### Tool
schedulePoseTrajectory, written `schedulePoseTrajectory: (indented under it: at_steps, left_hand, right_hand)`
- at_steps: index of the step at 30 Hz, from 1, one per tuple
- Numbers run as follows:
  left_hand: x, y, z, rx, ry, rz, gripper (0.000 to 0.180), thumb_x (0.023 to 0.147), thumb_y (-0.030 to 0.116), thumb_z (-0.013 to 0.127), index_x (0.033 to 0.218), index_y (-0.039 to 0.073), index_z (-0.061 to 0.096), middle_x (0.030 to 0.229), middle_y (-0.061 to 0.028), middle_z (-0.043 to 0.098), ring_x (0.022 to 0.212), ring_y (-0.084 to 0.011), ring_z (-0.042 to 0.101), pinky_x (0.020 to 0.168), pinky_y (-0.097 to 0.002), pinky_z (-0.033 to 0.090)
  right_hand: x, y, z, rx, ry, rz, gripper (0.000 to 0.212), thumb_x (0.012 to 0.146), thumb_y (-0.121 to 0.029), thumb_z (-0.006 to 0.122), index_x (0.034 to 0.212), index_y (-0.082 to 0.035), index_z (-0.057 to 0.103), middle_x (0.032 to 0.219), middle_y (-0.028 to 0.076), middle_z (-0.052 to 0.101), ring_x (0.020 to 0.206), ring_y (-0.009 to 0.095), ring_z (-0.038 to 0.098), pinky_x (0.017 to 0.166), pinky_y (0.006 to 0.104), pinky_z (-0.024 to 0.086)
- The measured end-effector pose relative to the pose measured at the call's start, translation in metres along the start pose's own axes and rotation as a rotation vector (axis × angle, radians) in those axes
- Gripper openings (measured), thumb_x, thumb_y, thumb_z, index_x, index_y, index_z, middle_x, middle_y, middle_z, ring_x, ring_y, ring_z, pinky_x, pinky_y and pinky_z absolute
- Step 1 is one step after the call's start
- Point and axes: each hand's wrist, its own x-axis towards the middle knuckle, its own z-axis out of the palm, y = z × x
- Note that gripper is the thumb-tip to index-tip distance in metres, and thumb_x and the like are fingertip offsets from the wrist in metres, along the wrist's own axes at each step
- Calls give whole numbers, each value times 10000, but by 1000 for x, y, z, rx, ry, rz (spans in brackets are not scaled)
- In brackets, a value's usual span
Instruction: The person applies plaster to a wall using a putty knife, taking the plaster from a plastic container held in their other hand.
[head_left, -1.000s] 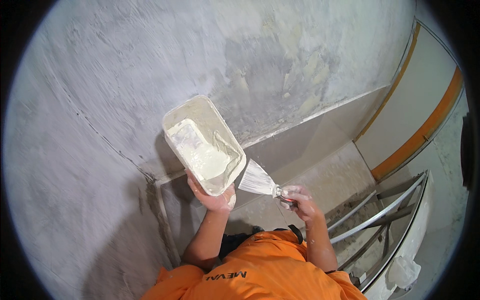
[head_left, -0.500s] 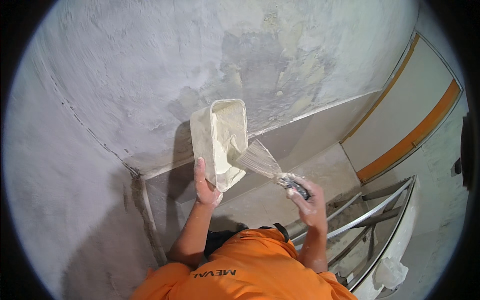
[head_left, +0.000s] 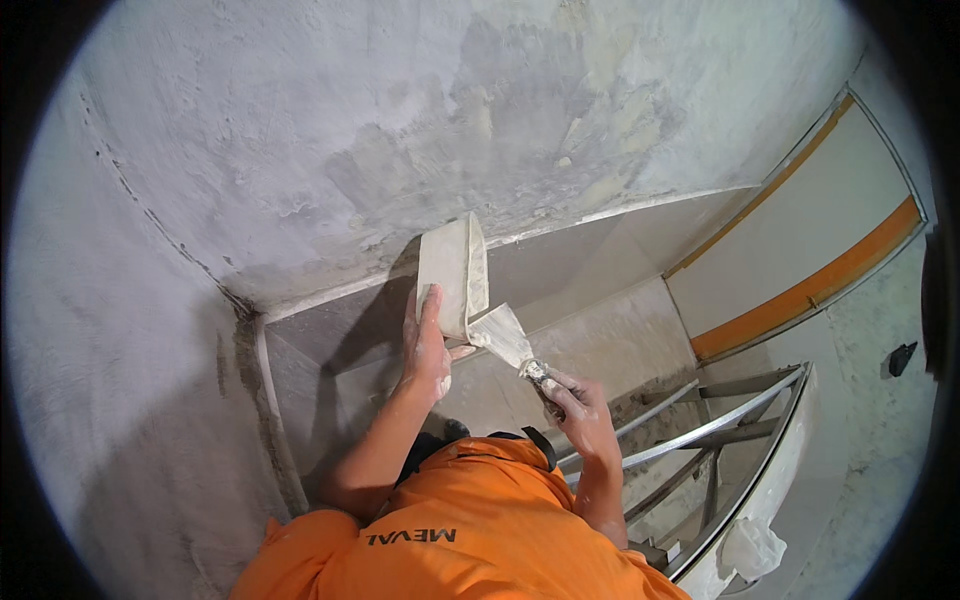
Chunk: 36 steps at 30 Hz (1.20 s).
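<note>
My left hand [head_left: 428,352] grips a cream rectangular plastic tub [head_left: 446,275] by its near end and side. The tub is tilted so that its opening faces right, and most of its inside is hidden from me. In my right hand [head_left: 577,405] is a putty knife [head_left: 503,336], held by its dark, paste-smeared handle. Its broad blade is coated with pale plaster and meets the tub's near rim. Both hands carry white smears. Beyond the tub rises a grey wall [head_left: 330,130] with a darker, patchy area of plaster.
At the lower right stands a metal frame [head_left: 715,437] with slanting bars. A crumpled clear plastic bag [head_left: 752,548] hangs at its edge. Farther right is a white door-like panel [head_left: 800,225] with orange trim. A beige ledge of tile [head_left: 590,275] runs along the wall's foot.
The tub has turned on its side, hiding the paste that showed inside. The putty knife has shifted left and down to its near rim, and its blade now looks more thickly coated.
</note>
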Motion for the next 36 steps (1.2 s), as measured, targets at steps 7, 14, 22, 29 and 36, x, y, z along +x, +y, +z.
schedulePoseTrajectory:
  at_steps: [7,14,22,29,36]
  left_hand:
    - [2,-13,0,47,58,-18,713,988,544,526,1528,146,286,1478,-146,452,1315,-350,517,1001,-666,418]
    - [7,-14,-5,-145,-111,12,760,980,595,480,1507,64,343,1461,-167,475,1331,-344,506,1092,-627,372]
    - [-8,6,-6,-337,-259,191,682,992,573,449,1486,103,426,1471,-70,500,1347,-272,486,1112,-472,392]
    - [-21,44,-9,-341,-258,466,663,997,560,443,1480,105,424,1453,-75,509,1334,-271,497,1114,-471,390]
    - [-12,46,-12,-333,-220,489,710,975,603,444,1495,121,401,1435,-80,517,1282,-304,543,959,-519,515]
  right_hand:
    - [6,3,-3,429,-154,193,250,970,-177,529,1031,26,663,607,-4,529,440,82,435,398,252,319]
    - [18,-14,-9,938,-215,118,261,936,-140,524,1140,20,552,688,111,555,441,159,464,386,273,366]
    - [39,-97,-22,832,82,-392,275,947,-172,522,1179,-24,528,723,52,517,538,130,467,485,247,398]
    - [72,-162,-10,820,761,-786,229,1065,-188,396,1227,-82,519,814,-6,514,664,62,472,548,210,398]
    - [171,-133,54,-49,691,-879,330,1031,-192,473,1258,39,534,1029,182,614,956,301,592,890,419,460]
